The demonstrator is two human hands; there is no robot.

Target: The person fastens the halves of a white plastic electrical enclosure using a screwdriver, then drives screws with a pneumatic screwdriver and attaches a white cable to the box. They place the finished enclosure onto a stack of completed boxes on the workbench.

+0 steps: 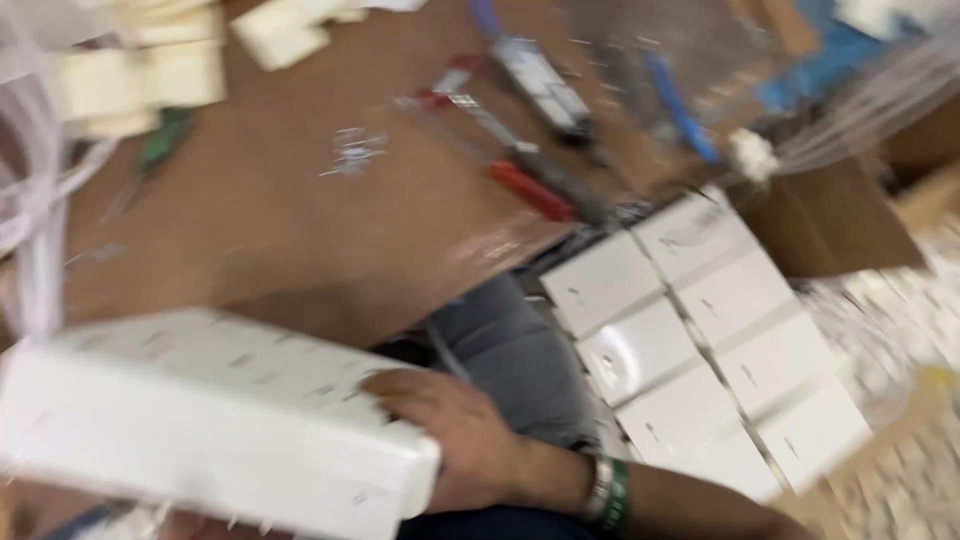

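Brown and cluttered, the wooden surface (pixel 300 200) carries red-handled tools (pixel 530 190) and cream plastic parts (pixel 150 70) beyond the long white rectangular box (pixel 210 420). That box sits low in the view, nearest the camera, gripped at its near end by the right hand (pixel 460 440), fingers curled over the top edge. No left hand shows. Right of the box lies a packed grid of small white cartons (pixel 700 340). Judging by this, the box is mid-carry; setting it down calls for a steady, level grip.

Long box (pixel 210 420) at lower left in right hand (pixel 455 435), workbench (pixel 300 220) behind it, screwdrivers (pixel 530 185) on workbench at centre, small boxes (pixel 700 340) in rows to the right, below bench edge
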